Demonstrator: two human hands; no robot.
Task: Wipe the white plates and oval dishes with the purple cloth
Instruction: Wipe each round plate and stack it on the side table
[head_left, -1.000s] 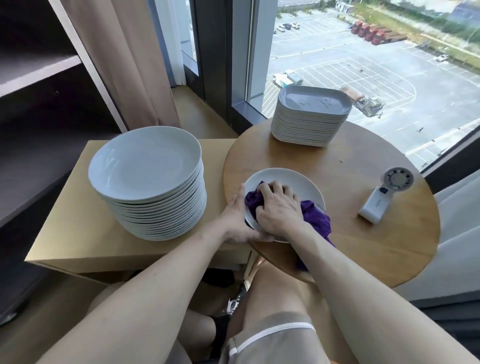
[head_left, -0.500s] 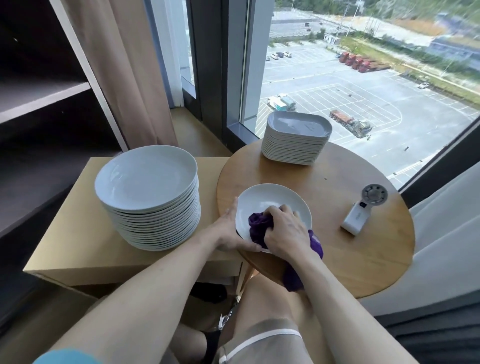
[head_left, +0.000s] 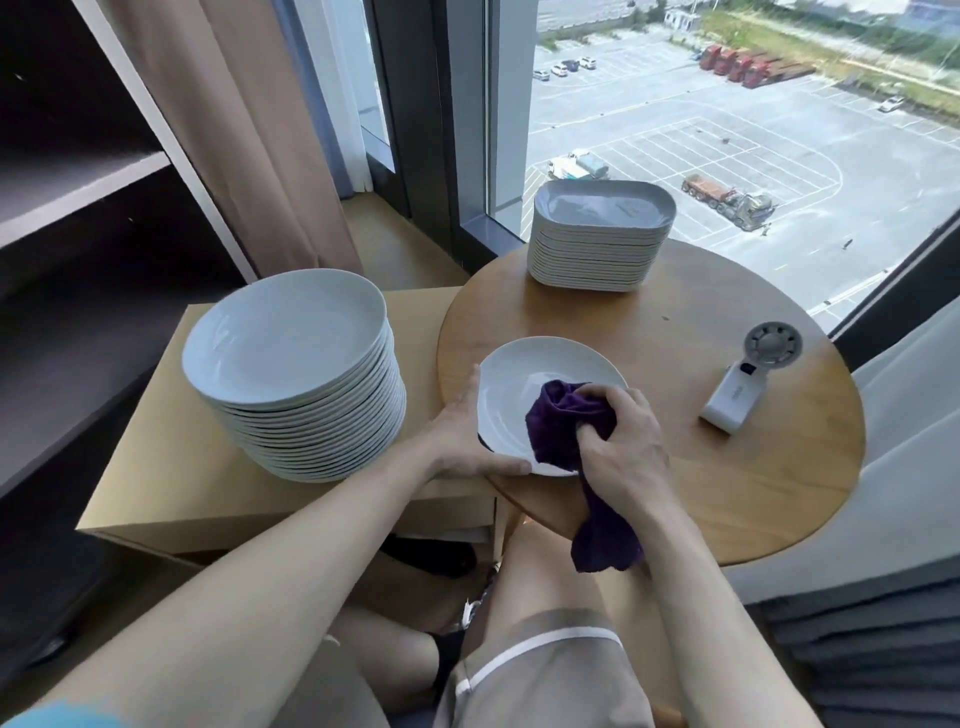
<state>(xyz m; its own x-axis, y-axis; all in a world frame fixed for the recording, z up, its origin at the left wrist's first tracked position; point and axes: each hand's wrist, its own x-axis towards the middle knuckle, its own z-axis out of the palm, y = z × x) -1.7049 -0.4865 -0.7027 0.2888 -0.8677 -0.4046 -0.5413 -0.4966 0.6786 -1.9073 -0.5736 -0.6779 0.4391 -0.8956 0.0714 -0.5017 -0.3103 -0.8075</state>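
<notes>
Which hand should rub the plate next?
Right. The right hand grips the purple cloth bunched on the plate, while the left hand holds the plate's rim.

Bright window (head_left: 727, 130) daylight, wide-angle edge distortion

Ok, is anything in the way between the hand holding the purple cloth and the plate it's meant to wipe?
Nothing visible. The right hand presses the bunched purple cloth straight onto the plate, on its near right part. The left hand grips the plate's left rim, clear of the cloth. The handheld fan lies apart, to the right.
</notes>
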